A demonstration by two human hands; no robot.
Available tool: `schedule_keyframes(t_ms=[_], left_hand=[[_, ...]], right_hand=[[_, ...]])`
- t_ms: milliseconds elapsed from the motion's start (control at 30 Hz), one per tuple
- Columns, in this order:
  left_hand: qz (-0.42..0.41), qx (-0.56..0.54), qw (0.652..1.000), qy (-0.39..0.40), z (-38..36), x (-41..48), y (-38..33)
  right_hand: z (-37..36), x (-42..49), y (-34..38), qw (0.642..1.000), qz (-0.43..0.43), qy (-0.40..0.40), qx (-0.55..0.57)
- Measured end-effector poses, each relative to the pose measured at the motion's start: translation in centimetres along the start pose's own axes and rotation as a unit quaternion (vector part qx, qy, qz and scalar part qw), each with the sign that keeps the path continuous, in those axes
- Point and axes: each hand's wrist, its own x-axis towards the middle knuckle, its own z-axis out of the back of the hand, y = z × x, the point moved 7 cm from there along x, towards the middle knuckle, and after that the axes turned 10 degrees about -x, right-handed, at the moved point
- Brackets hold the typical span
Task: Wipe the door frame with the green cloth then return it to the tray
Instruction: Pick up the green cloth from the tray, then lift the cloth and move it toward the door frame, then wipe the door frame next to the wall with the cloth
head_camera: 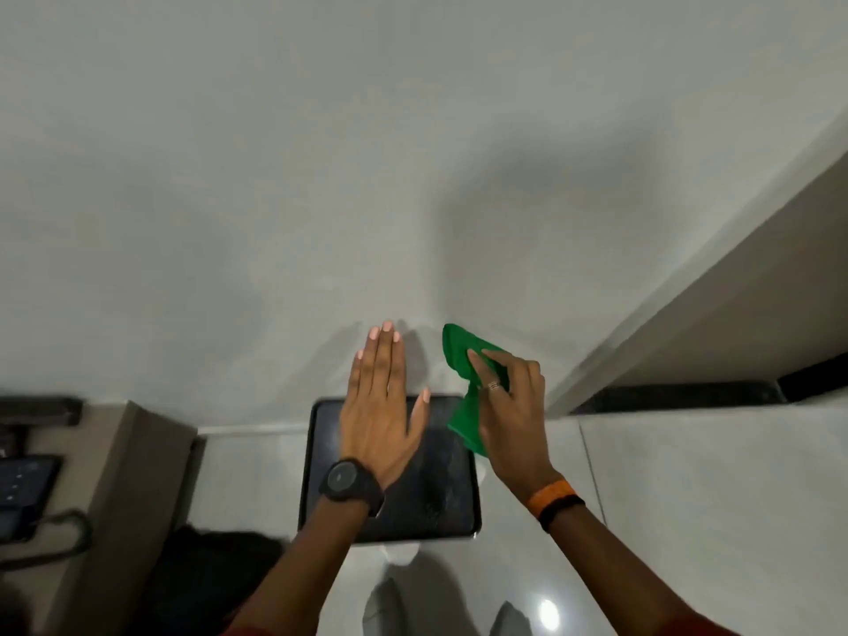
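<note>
While right hand (pixel 509 420) pinches green cloth (pixel 463 397) | tray (pixel 459 521) on glossy floor (pixel 688 498)

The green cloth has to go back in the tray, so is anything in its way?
Partly: the left hand is spread flat above the tray. The right hand holds the green cloth over the tray's right edge.

A plain pale grey wall (pixel 321 153) fills most of the view, with soft shadows across it. Below the wall lies a glossy light tiled floor (pixel 688 498), which mirrors a bright ceiling light (pixel 548 613). Left of the wall's base stands a beige cabinet side (pixel 124 488), and beyond that a dark keypad device (pixel 25 486) with a cord.
</note>
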Motion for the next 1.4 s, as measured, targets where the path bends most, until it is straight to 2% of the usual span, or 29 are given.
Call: schedule_keyframes(t_ms=[67, 133, 233, 333, 467, 700, 933, 967, 1000, 1100, 1133, 1200, 1300, 1400], left_hand=[[-0.020, 0.004, 0.998, -0.057, 6.9, 3.8, -3.9], [-0.052, 0.007, 0.992, -0.117, 14.4, 8.1, -8.2], [-0.098, 0.008, 0.975, -0.201, 25.4, 14.3, -14.2], [-0.156, 0.004, 0.949, -0.274, 34.9, 19.4, -20.1], [-0.219, 0.027, 0.914, -0.340, 44.9, 25.1, -27.9], [-0.290, 0.044, 0.863, -0.412, 55.4, 32.2, -39.1], [-0.342, 0.029, 0.825, -0.449, 58.8, 36.2, -48.6], [-0.346, 0.023, 0.823, -0.449, 58.8, 36.5, -49.5], [-0.351, 0.021, 0.821, -0.449, 58.6, 36.7, -50.3], [-0.371, 0.022, 0.816, -0.444, 57.5, 37.7, -52.2], [-0.376, 0.022, 0.813, -0.444, 57.2, 38.0, -52.7], [-0.380, 0.023, 0.814, -0.439, 56.5, 38.8, -53.2], [-0.382, 0.024, 0.812, -0.440, 55.9, 40.1, -53.9], [-0.390, 0.031, 0.806, -0.444, 55.6, 41.3, -54.9]], right_hand=[[7.4, 3.5, 2.0, 0.993, -0.050, -0.052, 0.090], [15.3, 7.8, 4.7, 0.988, -0.047, -0.102, 0.107], [27.0, 13.6, 10.3, 0.971, 0.051, -0.219, 0.081], [36.4, 17.5, 15.6, 0.919, 0.170, -0.355, -0.022], [47.2, 22.9, 19.3, 0.866, 0.195, -0.458, -0.055], [62.0, 28.2, 21.9, 0.785, 0.223, -0.564, -0.127], [75.0, 29.6, 19.8, 0.720, 0.147, -0.663, -0.139], [76.4, 29.9, 19.2, 0.718, 0.133, -0.668, -0.143], [77.5, 30.7, 18.4, 0.732, 0.120, -0.654, -0.146], [78.2, 34.3, 15.4, 0.845, 0.097, -0.500, -0.159], [77.7, 35.2, 14.5, 0.869, 0.103, -0.454, -0.167], [77.2, 35.9, 13.6, 0.876, 0.131, -0.433, -0.168], [78.5, 36.4, 14.0, 0.856, 0.151, -0.478, -0.128], [79.5, 37.5, 14.5, 0.842, 0.136, -0.494, -0.168]])
